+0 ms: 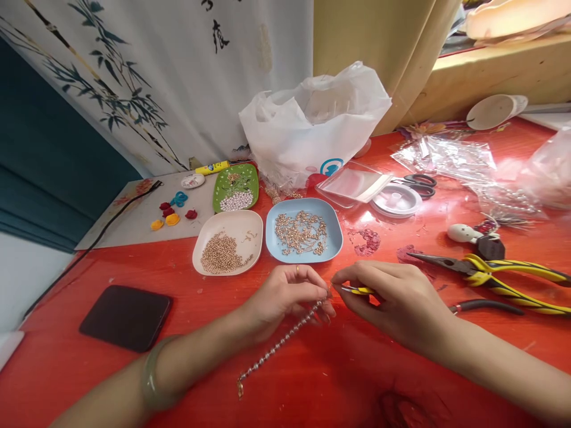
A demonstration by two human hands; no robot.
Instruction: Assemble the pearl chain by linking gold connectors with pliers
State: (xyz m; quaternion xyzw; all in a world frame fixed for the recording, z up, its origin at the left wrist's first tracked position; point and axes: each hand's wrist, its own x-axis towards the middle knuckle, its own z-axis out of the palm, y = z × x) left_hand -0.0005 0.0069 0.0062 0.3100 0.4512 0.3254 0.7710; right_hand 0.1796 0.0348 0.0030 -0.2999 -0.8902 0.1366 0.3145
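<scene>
Red table (134,267) beside bamboo-print curtain (147,83)

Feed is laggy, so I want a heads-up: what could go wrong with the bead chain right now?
The left hand pinches only one end of the bead chain; the rest trails loose and could snag on the wrist. The right hand works small yellow-handled pliers right at the fingertips; a slip might pinch them. The blue dish sits close enough to knock.

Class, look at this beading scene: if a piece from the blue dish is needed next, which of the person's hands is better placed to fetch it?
Probably the left hand: it sits directly below the blue dish and only pinches the bead chain. The right hand grips yellow-handled pliers.
</scene>
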